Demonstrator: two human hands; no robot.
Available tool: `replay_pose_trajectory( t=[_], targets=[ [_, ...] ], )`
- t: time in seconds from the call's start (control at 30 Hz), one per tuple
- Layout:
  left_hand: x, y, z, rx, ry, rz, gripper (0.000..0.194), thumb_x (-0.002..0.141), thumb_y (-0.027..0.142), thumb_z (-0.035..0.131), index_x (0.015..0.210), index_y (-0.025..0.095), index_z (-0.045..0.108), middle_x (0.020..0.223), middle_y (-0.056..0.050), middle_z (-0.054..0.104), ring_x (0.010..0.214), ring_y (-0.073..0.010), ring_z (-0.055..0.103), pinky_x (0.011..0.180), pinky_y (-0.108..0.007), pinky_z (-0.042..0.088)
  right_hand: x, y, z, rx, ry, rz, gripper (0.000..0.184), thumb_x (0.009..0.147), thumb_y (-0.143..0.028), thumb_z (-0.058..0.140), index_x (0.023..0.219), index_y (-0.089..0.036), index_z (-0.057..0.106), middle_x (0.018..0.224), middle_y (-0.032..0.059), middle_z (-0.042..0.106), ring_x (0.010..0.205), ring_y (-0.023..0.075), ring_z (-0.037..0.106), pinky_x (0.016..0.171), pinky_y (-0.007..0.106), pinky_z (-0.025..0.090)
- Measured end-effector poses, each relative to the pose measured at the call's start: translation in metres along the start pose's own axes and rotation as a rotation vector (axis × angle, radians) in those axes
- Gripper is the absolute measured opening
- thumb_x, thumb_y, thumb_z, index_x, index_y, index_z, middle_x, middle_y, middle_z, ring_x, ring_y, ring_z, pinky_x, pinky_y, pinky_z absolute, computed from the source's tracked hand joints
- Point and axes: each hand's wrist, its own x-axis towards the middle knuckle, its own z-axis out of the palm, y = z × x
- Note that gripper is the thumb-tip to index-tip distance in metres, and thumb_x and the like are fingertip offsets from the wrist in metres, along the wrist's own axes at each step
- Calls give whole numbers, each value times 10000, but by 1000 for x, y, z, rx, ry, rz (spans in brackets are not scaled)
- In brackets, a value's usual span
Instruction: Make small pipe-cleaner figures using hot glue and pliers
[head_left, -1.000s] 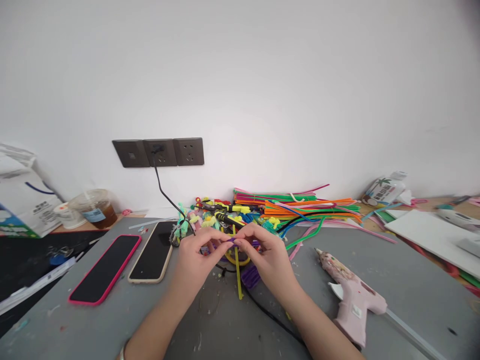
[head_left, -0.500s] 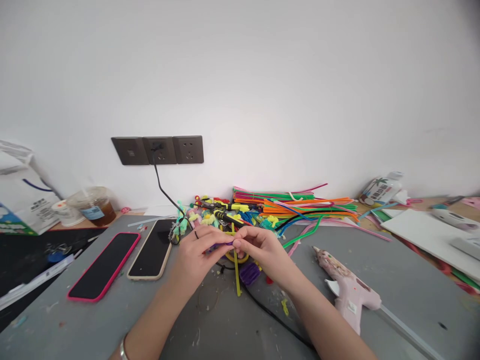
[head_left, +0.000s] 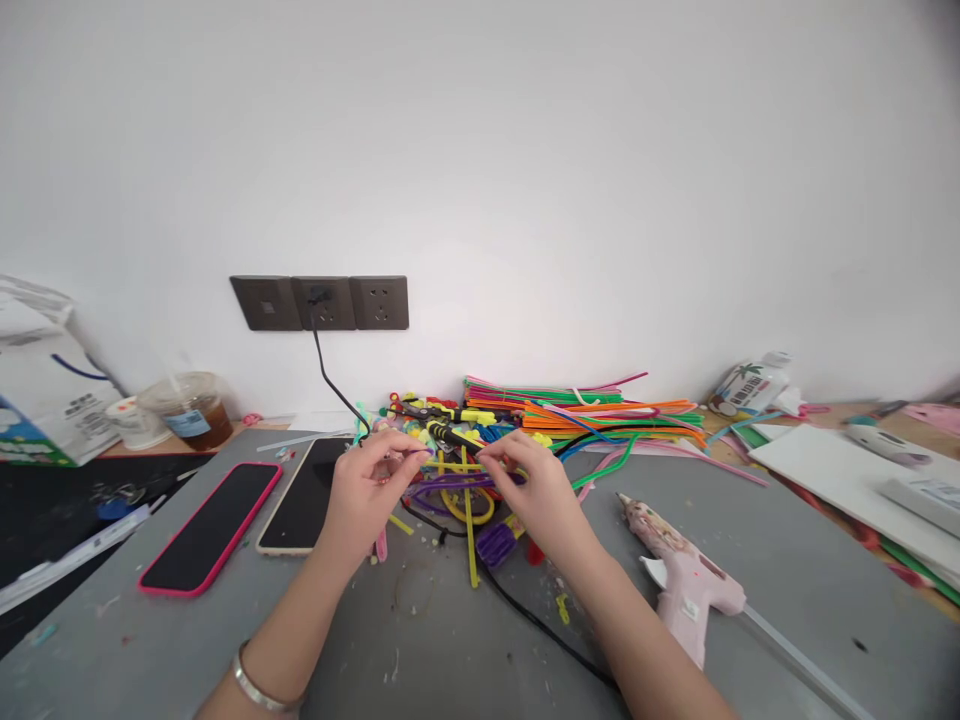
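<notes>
My left hand [head_left: 373, 490] is closed in a pinch, with a bit of purple pipe cleaner showing at its fingertips. To its right, my right hand [head_left: 536, 490] also has thumb and finger together; what is between them, if anything, is too small to make out. The hands are apart above the grey table mat. Between and below them lie loose purple pipe cleaners [head_left: 450, 482], a yellow ring [head_left: 480, 515] and an upright-lying yellow pipe cleaner [head_left: 471, 550]. A folded purple bundle [head_left: 495, 544] lies beside my right wrist.
Behind the hands are bundled pipe cleaners [head_left: 615, 415] and black-and-yellow pliers [head_left: 450, 432]. Two phones, one pink-edged [head_left: 210, 530], lie left, near a drink cup [head_left: 196, 412]. A pink glue gun [head_left: 686, 575] lies right. A black cable [head_left: 540, 625] crosses the mat.
The two hands were together at the fingertips over a purple pipe cleaner; now they have drawn apart, left hand moving left. More of the purple and yellow pipe cleaners beneath shows.
</notes>
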Motion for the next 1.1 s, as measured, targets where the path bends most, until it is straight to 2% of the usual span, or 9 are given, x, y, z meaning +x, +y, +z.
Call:
replay_pose_trajectory(
  t=[0.13, 0.27, 0.43, 0.5, 0.63, 0.73, 0.93, 1.0, 1.1],
  targets=[
    [1, 1, 0, -84, 34, -82, 88, 808, 245, 691, 743, 184, 693, 708, 10, 665, 477, -77, 513, 475, -187, 450, -5, 3, 6, -290, -154, -63, 83, 817, -157, 724, 793, -231, 696, 903, 45, 667, 904, 269, 605, 796, 403, 373],
    [-1, -4, 3, -85, -8, -54, 80, 816, 249, 694, 768, 186, 705, 733, -7, 679, 545, -101, 549, 522, -201, 464, -6, 2, 8, -289, -138, -49, 124, 821, -110, 697, 780, -225, 675, 894, 29, 671, 905, 256, 603, 807, 402, 352],
    [-4, -9, 6, -40, -67, -40, 67, 852, 239, 675, 842, 205, 732, 837, -27, 702, 640, -119, 583, 606, -223, 481, -2, -5, 2, 48, 94, 32, 111, 895, -183, 566, 793, -223, 580, 760, 8, 645, 745, 198, 591, 742, 355, 399],
    [-6, -9, 7, -31, -77, -35, 64, 854, 234, 677, 842, 208, 735, 838, -26, 694, 640, -117, 573, 604, -224, 472, -2, -9, -1, 255, 207, 88, 49, 928, -237, 533, 908, -233, 576, 694, -11, 625, 659, 175, 570, 656, 314, 416],
    [-8, -7, 10, -32, -88, -33, 60, 847, 235, 687, 830, 205, 737, 805, -23, 679, 570, -101, 518, 536, -214, 438, 0, -15, -7, 686, 344, 157, 264, 949, -299, 524, 1211, -260, 532, 632, -62, 602, 444, 114, 415, 470, 248, 355],
    [-7, -4, 11, -28, -106, -34, 71, 846, 242, 685, 818, 201, 736, 789, -25, 681, 548, -99, 521, 514, -208, 435, 3, -18, -10, 988, 333, 230, 192, 908, -311, 562, 1071, -237, 632, 673, -26, 651, 522, 118, 509, 528, 245, 434],
    [-6, 1, 14, -35, -171, -55, 67, 845, 237, 676, 820, 203, 728, 766, -23, 704, 616, -125, 603, 531, -201, 466, 8, -17, -12, 1223, 210, 369, 270, 860, -439, 601, 1039, -259, 694, 1219, 73, 720, 924, 205, 661, 788, 333, 533],
    [-6, 1, 15, -47, -202, -86, 73, 852, 235, 663, 835, 198, 724, 821, -38, 716, 665, -135, 631, 553, -204, 484, 7, -15, -10, 1245, 224, 369, 265, 800, -436, 710, 1005, -267, 709, 1164, 55, 740, 906, 196, 663, 779, 318, 531],
    [-7, 0, 18, -85, -223, -133, 95, 848, 258, 660, 832, 185, 720, 883, -70, 707, 780, -171, 660, 599, -223, 517, 6, -11, -6, 1284, 234, 351, 218, 781, -430, 770, 895, -252, 717, 816, 4, 743, 696, 142, 622, 690, 277, 511]
  ],
)
